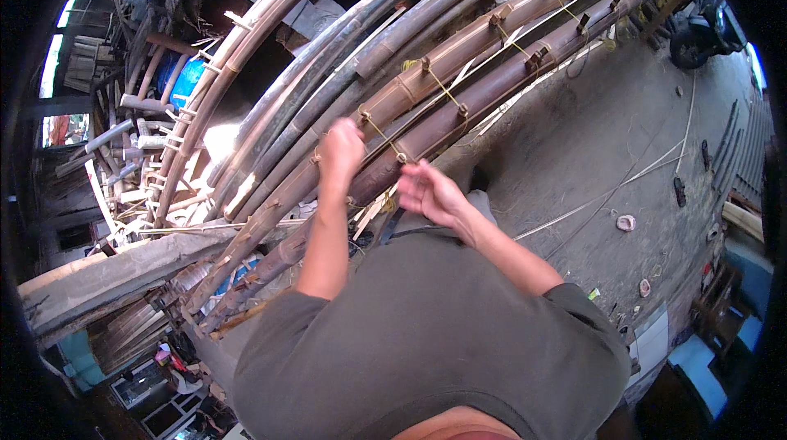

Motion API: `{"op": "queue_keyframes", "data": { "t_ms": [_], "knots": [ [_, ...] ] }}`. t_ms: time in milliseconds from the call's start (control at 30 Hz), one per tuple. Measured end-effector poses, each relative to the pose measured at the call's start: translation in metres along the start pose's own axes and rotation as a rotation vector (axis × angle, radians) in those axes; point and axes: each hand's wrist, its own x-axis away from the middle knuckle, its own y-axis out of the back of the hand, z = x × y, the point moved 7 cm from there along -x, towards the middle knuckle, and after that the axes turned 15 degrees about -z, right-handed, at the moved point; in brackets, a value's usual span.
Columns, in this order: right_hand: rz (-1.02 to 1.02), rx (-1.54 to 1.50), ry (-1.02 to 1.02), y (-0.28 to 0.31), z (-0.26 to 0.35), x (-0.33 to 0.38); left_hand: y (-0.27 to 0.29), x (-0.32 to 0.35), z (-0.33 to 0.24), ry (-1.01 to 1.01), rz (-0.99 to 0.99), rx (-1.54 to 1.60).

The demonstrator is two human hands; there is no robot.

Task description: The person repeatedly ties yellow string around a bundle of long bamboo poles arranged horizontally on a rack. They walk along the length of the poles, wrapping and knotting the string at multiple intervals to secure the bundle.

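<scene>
Two long bamboo poles run side by side from the lower left to the upper right: a tan bamboo pole (459, 55) and a darker brown bamboo pole (434, 133). Short pegs stick out along both, and thin yellow cord (443, 89) crosses between them. Over the tan pole is my left hand (342, 149), its fingers closed and slightly blurred; whatever they grip does not show. Just beside a peg (401, 158) on the darker pole, my right hand (430, 192) has its fingers curled, thumb and forefinger close together at the cord's end. Any cord between them is too small to make out.
Several grey bamboo poles (361, 18) lie beyond the pair. A curved, pegged bamboo length (221, 55) stands farther left, near a blue drum (188, 82) and stacked offcuts. A concrete ledge (131, 276) is at left. A motorbike (697, 38) is parked at far right.
</scene>
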Motion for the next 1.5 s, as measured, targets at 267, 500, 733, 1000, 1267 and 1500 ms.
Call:
{"op": "queue_keyframes", "data": {
  "t_ms": [267,500,733,1000,1267,1500],
  "knots": [
    [0.35,1.132,1.05,-0.194,0.039,0.011,-0.052,0.054,-0.006,-0.177,-0.097,0.601],
    [0.101,1.306,1.192,-0.178,0.112,-0.074,-0.038,0.041,-0.017,0.013,0.181,0.245],
    [0.426,1.802,0.952,-0.061,0.018,0.045,-0.044,0.044,-0.007,0.072,0.135,0.389],
    [0.275,1.9,1.266,-0.049,-0.011,0.007,0.028,-0.078,-0.01,0.06,-0.389,0.62],
    [0.251,2.054,1.192,-0.04,-0.023,-0.007,0.002,-0.065,0.009,0.217,-0.071,0.351],
    [0.598,1.685,0.56,-0.083,-0.093,-0.013,0.09,0.057,0.096,0.273,-0.361,0.117]
  ]
}}
